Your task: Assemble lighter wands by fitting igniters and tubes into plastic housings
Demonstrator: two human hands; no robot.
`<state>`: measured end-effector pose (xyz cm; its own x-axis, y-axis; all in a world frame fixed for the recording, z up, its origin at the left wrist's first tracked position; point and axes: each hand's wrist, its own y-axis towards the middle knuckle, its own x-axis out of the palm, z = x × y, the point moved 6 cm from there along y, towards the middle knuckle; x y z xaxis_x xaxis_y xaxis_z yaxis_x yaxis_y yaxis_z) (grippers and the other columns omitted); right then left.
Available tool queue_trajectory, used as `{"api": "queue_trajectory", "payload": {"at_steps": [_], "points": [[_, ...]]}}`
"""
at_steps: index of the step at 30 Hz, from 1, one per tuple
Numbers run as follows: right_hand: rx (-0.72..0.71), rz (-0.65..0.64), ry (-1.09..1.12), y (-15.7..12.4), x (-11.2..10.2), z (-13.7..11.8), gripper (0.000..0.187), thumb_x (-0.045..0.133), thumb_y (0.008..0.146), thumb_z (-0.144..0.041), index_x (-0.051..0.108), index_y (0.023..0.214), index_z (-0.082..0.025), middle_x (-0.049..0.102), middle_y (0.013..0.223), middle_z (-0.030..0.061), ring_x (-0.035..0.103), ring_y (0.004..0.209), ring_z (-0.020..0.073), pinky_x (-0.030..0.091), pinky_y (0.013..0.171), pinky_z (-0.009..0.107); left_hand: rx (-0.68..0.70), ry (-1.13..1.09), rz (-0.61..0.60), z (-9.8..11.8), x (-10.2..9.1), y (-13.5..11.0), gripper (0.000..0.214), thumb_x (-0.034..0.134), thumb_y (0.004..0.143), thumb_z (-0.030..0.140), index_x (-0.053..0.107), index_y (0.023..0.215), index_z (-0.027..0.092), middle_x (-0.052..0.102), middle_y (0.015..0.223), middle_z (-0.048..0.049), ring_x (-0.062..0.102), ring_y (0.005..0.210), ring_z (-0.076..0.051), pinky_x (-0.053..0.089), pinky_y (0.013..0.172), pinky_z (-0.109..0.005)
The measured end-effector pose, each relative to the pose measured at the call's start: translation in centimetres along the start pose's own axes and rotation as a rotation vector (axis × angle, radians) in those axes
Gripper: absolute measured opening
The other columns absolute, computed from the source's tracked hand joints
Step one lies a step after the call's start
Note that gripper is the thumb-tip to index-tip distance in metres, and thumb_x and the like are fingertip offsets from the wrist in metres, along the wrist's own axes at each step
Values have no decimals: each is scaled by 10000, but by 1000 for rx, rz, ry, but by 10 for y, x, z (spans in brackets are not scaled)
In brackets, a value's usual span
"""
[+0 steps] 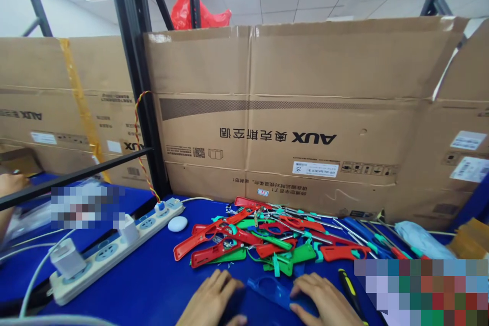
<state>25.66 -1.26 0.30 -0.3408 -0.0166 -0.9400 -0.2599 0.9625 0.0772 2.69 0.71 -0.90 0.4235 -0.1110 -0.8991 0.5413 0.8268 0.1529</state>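
Note:
A translucent blue lighter casing (270, 289) with a loop-shaped opening lies on the blue table near the front. My right hand (324, 298) has thumb and fingers around its right end. My left hand (214, 298) is to the left of the casing, with its fingers apart and nothing visible in them. Just beyond both hands is a pile of red lighter casings (214, 253), green lighter casings (303, 253) and metal rods. A screwdriver (349, 288) with a yellow and black handle lies beside my right hand.
A white power strip (109, 252) with plugs runs along the left, with a white oval object (178, 223) near it. Behind the pile stands a cardboard panel (305, 71). A black metal post (137, 61) rises at left; beyond it is another person's hand (13, 183).

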Motion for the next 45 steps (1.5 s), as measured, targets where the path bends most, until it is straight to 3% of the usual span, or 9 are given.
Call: {"api": "queue_trajectory", "payload": {"at_steps": [5, 12, 17, 24, 28, 30, 33, 37, 45], "points": [[-37, 55, 15, 8, -5, -11, 108, 576, 863, -233, 644, 780, -229, 698, 837, 11, 659, 840, 213, 483, 752, 305, -56, 14, 150, -2, -37, 46, 160, 475, 906, 261, 621, 950, 214, 629, 1017, -67, 588, 964, -224, 472, 851, -339], [-147, 364, 137, 29, -27, -21, 188, 489, 927, -268, 602, 782, -229, 661, 831, 1, 621, 837, 180, 463, 761, 282, -46, 204, 167, -4, -10, 84, 100, 542, 860, 211, 623, 907, 176, 610, 987, -103, 561, 946, -275, 434, 810, -388], [-130, 477, 127, 28, -15, 3, 208, 472, 937, -299, 603, 790, -232, 652, 798, 11, 623, 785, 187, 469, 719, 286, 32, 182, 210, -9, -10, 80, 180, 451, 939, 269, 606, 876, 201, 631, 942, -62, 570, 915, -241, 421, 791, -357], [-110, 544, 163, 21, -8, -3, 237, 462, 941, -316, 585, 758, -230, 637, 765, 14, 618, 748, 187, 475, 709, 294, 130, -27, 669, 0, -52, 61, 243, 426, 959, 349, 578, 848, 195, 636, 823, -30, 572, 774, -196, 414, 725, -309], [-135, 531, 205, 20, -5, -10, 187, 468, 934, -300, 592, 811, -233, 656, 838, 22, 625, 810, 192, 492, 760, 317, 213, -101, 817, 11, -60, 48, 184, 469, 947, 286, 573, 829, 191, 635, 797, -21, 577, 759, -181, 413, 714, -287], [-151, 564, 222, 18, -7, -11, 131, 507, 913, -295, 585, 1004, -241, 656, 1016, 39, 613, 969, 201, 487, 855, 331, 313, -102, 828, 21, -58, 42, 126, 490, 940, 236, 576, 858, 194, 643, 810, -17, 582, 771, -171, 409, 742, -287], [-151, 621, 214, 17, -10, -9, 430, 576, 871, -312, 449, 1277, -246, 584, 1241, 64, 547, 1145, 213, 464, 946, 358, 493, -89, 779, 39, -50, 34, 84, 495, 944, 202, 576, 925, 199, 648, 812, -12, 583, 751, -153, 401, 754, -287], [-199, 606, 158, 21, -11, -9, 384, 570, 876, -253, 512, 1255, -268, 623, 1219, 48, 566, 1135, 223, 474, 938, 390, 669, -92, 707, 59, -42, 24, 137, 448, 977, 241, 577, 981, 196, 655, 810, -22, 583, 730, -144, 400, 786, -307], [-306, 766, 216, 5, -38, -11, 244, 433, 955, -240, 565, 1161, -241, 667, 1043, 73, 626, 982, 199, 501, 860, 339, 528, -125, 801, 44, -57, 28, 110, 502, 948, 250, 595, 933, 194, 653, 804, -30, 582, 754, -167, 413, 726, -295]]}}
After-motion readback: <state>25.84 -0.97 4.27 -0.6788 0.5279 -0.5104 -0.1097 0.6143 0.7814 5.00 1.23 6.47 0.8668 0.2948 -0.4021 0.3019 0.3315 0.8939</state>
